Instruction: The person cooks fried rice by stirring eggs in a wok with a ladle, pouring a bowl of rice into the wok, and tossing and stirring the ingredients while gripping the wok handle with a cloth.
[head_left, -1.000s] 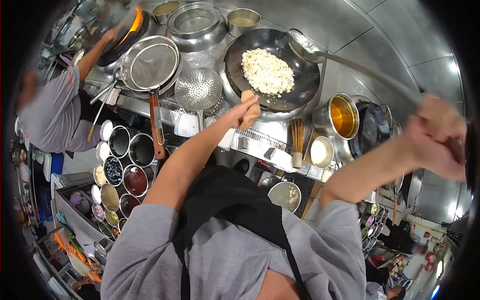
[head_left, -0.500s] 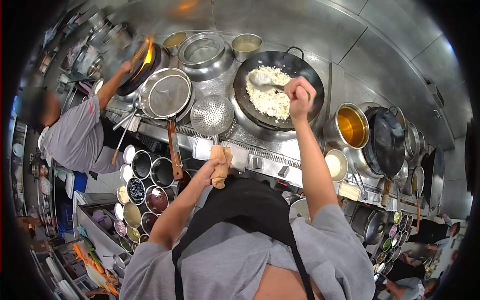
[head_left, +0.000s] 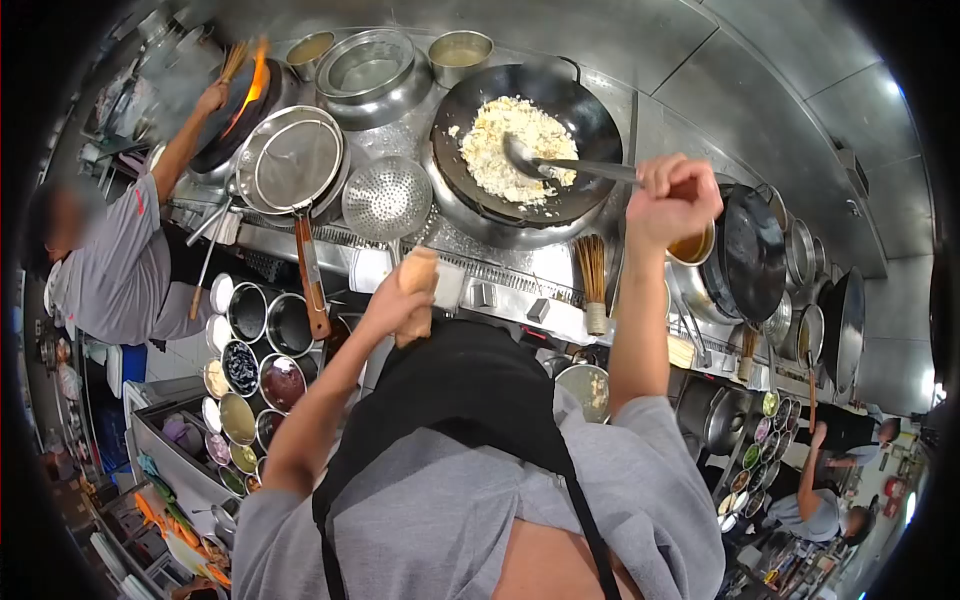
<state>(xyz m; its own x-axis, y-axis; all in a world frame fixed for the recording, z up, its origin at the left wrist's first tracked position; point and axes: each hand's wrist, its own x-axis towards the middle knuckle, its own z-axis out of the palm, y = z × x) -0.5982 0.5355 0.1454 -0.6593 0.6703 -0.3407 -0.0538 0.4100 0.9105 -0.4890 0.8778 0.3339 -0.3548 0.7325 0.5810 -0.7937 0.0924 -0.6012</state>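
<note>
My right hand [head_left: 675, 195] is closed around the handle of a metal ladle [head_left: 590, 170], out past the wok's right side. The ladle's bowl rests in loose white rice with yellow bits [head_left: 500, 130], in a dark wok [head_left: 600, 120] on the burner. My left hand [head_left: 400, 300] grips a folded tan cloth [head_left: 417, 275] near the counter's front edge. Just beyond the cloth lies a round perforated skimmer [head_left: 388, 198]; its handle runs down behind the hand and its lower end is hidden.
A mesh strainer [head_left: 290, 160] sits left of the skimmer. A bamboo brush [head_left: 593, 285] stands at the front ledge. Right of my arm are a pot of amber liquid [head_left: 690, 247] and stacked woks [head_left: 755, 255]. At left, a co-worker [head_left: 120, 260] holds another brush by a flaming wok.
My right hand has moved right, away from the wok's centre, and the ladle now lies across the rice. The bamboo brush at the ledge has come into view. The whole view has shifted slightly.
</note>
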